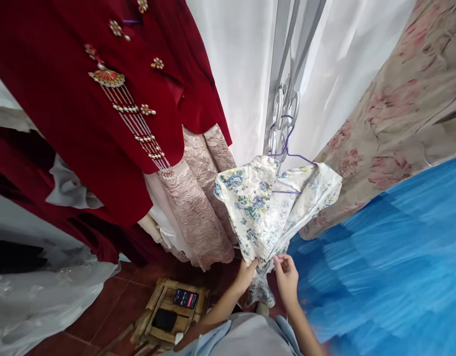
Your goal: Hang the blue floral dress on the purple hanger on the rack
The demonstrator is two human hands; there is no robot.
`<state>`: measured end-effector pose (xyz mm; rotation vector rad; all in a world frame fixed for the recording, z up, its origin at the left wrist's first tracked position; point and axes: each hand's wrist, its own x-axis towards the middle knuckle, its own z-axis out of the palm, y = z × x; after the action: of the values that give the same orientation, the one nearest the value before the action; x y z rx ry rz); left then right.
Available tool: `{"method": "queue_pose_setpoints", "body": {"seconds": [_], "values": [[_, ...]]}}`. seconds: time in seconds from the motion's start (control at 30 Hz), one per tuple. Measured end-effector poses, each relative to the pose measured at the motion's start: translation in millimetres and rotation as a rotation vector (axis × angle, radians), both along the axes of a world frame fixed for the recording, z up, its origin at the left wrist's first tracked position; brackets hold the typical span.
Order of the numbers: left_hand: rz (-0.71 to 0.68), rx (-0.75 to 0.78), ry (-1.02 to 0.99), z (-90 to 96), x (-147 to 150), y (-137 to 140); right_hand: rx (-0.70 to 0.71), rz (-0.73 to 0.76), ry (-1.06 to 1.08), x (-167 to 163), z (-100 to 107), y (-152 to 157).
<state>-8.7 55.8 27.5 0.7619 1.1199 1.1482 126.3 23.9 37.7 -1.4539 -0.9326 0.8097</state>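
Note:
A white garment with blue flowers and yellow-green leaves [255, 205] hangs on a thin purple wire hanger [288, 143]. Its front panels cross low down, and gathered cloth falls below. My left hand [246, 277] grips the lower front edge on the left, thumb on top of the cloth. Close to the right lower edge, my right hand [286, 278] is closed with curled fingers, its fingertips at the fabric. Whether it pinches cloth or something small there, I cannot make out.
A red jacket with beaded ornaments [113, 99] and a pink brocade skirt [202, 207] hang at left. Right are a floral curtain [394, 113] and blue tulle [380, 267]. Below, a wooden stool [181, 324] bears a phone [185, 298] and a dark flat item [164, 320].

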Motion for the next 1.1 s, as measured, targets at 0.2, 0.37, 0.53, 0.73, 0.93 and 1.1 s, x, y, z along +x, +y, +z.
{"method": "queue_pose_setpoints", "body": {"seconds": [0.2,0.37,0.53,0.73,0.93,1.1], "values": [[-0.062,-0.028,-0.038,0.9,-17.1,4.0,-0.098,0.252,-0.120,-10.4,11.4,12.0],[-0.226,0.017,-0.065,6.8,-31.2,7.5,-0.120,0.256,-0.127,-25.9,5.9,17.7],[-0.199,0.160,0.249,-1.7,-41.4,13.5,-0.278,0.315,0.147,-37.4,6.5,20.6],[-0.313,0.343,0.432,-13.7,-40.7,26.5,-0.271,0.185,0.364,-37.0,52.3,41.3],[-0.310,0.182,0.492,-4.1,-38.5,31.1,0.152,0.087,0.316,-7.7,191.1,118.2],[-0.410,0.271,0.419,-4.0,-33.7,27.0,0.402,0.044,0.206,-5.9,292.4,162.5]]}}
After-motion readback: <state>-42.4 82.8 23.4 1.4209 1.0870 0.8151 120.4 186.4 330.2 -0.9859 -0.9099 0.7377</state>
